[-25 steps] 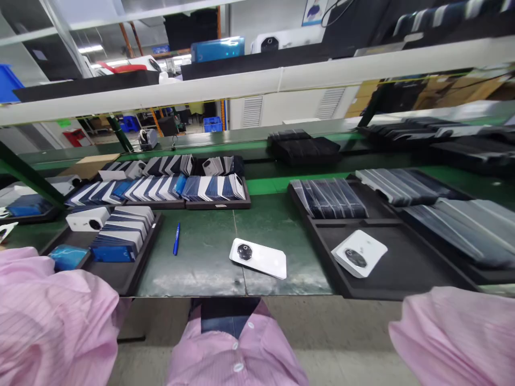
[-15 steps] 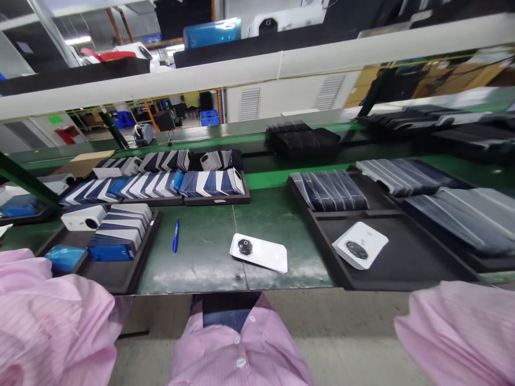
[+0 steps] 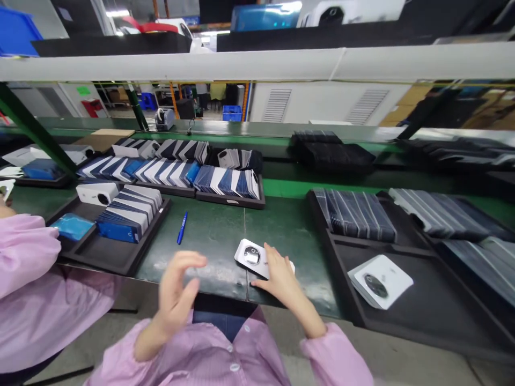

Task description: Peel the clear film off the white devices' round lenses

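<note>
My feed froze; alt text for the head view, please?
The right hand, fingers spread, touches a white panel on a green bench; the left hand hovers empty. A blue pen lies beyond it; black trays of panels flank them.

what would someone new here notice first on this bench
Probably the white piece with the dark round patch, front middle of the green bench, under the right hand. A bright blue pen lies farther left, just beyond the left hand. Behind, blue and white panels pack black trays.
</note>
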A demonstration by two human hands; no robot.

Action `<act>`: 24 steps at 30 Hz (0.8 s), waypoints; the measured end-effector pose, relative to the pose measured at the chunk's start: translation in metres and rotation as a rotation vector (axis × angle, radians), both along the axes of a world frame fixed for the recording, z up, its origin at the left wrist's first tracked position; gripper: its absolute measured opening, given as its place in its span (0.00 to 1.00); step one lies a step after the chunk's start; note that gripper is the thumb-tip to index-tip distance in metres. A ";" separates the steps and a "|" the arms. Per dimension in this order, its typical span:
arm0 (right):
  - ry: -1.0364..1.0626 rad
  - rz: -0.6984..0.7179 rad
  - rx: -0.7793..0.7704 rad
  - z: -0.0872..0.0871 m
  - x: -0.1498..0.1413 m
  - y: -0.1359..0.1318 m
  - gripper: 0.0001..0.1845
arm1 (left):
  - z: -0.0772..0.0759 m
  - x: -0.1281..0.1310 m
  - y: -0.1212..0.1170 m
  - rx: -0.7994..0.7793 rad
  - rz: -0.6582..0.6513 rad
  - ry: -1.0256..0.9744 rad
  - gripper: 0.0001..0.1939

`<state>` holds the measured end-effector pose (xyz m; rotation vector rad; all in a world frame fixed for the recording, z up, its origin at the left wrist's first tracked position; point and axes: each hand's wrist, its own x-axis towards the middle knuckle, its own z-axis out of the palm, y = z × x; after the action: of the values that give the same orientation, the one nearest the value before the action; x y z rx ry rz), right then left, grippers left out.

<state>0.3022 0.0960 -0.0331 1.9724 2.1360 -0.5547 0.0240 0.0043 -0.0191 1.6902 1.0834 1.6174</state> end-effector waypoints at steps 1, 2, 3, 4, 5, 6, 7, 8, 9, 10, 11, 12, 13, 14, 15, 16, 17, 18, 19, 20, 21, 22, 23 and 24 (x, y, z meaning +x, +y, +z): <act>-0.022 0.023 0.009 -0.005 -0.004 0.005 0.59 | -0.019 0.018 0.006 -0.089 -0.004 -0.009 0.10; -0.012 0.047 0.035 -0.008 -0.006 0.009 0.58 | -0.037 0.031 0.011 -0.330 -0.029 -0.103 0.10; 0.010 0.069 0.062 -0.010 -0.006 0.013 0.57 | -0.054 0.039 0.016 -0.461 -0.008 -0.161 0.15; 0.034 0.095 0.080 -0.009 -0.004 0.016 0.56 | -0.069 0.043 0.019 -0.533 0.003 -0.145 0.19; 0.053 0.124 0.091 -0.008 -0.002 0.018 0.55 | -0.080 0.043 0.022 -0.570 -0.007 -0.113 0.21; 0.058 0.158 0.089 -0.006 0.000 0.021 0.54 | -0.087 0.042 0.023 -0.600 -0.040 -0.066 0.23; 0.047 0.194 0.083 -0.005 0.001 0.023 0.54 | -0.091 0.041 0.025 -0.619 -0.076 -0.014 0.23; 0.026 0.224 0.074 -0.003 0.002 0.025 0.54 | -0.091 0.040 0.028 -0.640 -0.118 0.036 0.24; 0.001 0.241 0.065 -0.003 0.001 0.028 0.54 | -0.090 0.040 0.033 -0.661 -0.159 0.082 0.25; -0.021 0.248 0.054 -0.004 -0.001 0.030 0.55 | -0.086 0.041 0.039 -0.675 -0.193 0.118 0.27; -0.027 0.245 0.049 -0.005 -0.002 0.033 0.55 | -0.082 0.044 0.048 -0.681 -0.224 0.148 0.30; -0.015 0.230 0.051 -0.006 -0.004 0.035 0.53 | -0.078 0.047 0.058 -0.681 -0.257 0.175 0.34; 0.001 0.205 0.056 -0.008 -0.006 0.037 0.50 | -0.074 0.051 0.069 -0.680 -0.288 0.194 0.39; 0.014 0.183 0.062 -0.010 -0.008 0.039 0.45 | -0.071 0.056 0.081 -0.676 -0.321 0.214 0.46; 0.022 0.171 0.069 -0.012 -0.009 0.040 0.41 | -0.067 0.060 0.093 -0.676 -0.363 0.241 0.53; 0.030 0.163 0.077 -0.013 -0.010 0.039 0.37 | -0.062 0.064 0.105 -0.677 -0.406 0.275 0.61; 0.030 0.153 0.085 -0.013 -0.010 0.038 0.34 | -0.058 0.067 0.117 -0.667 -0.448 0.327 0.67; 0.022 0.147 0.093 -0.013 -0.011 0.037 0.32 | -0.052 0.070 0.128 -0.653 -0.490 0.395 0.71; 0.011 0.143 0.097 -0.013 -0.011 0.035 0.30 | -0.046 0.072 0.139 -0.641 -0.511 0.468 0.71; 0.005 0.138 0.095 -0.013 -0.010 0.033 0.28 | -0.040 0.074 0.150 -0.633 -0.533 0.554 0.71; -0.003 0.130 0.089 -0.013 -0.009 0.032 0.25 | -0.035 0.074 0.160 -0.637 -0.564 0.635 0.70; -0.001 0.117 0.086 -0.013 -0.007 0.033 0.22 | -0.030 0.074 0.170 -0.638 -0.585 0.684 0.69; 0.036 0.091 0.079 -0.013 -0.005 0.035 0.21 | -0.026 0.072 0.178 -0.640 -0.618 0.698 0.69; 0.142 0.053 0.077 -0.014 -0.003 0.039 0.20 | -0.024 0.070 0.186 -0.646 -0.654 0.649 0.70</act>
<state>0.2992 0.1352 -0.0469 1.9640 2.3195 -0.6307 0.0940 0.1904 -0.0429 1.8406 1.0112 0.2580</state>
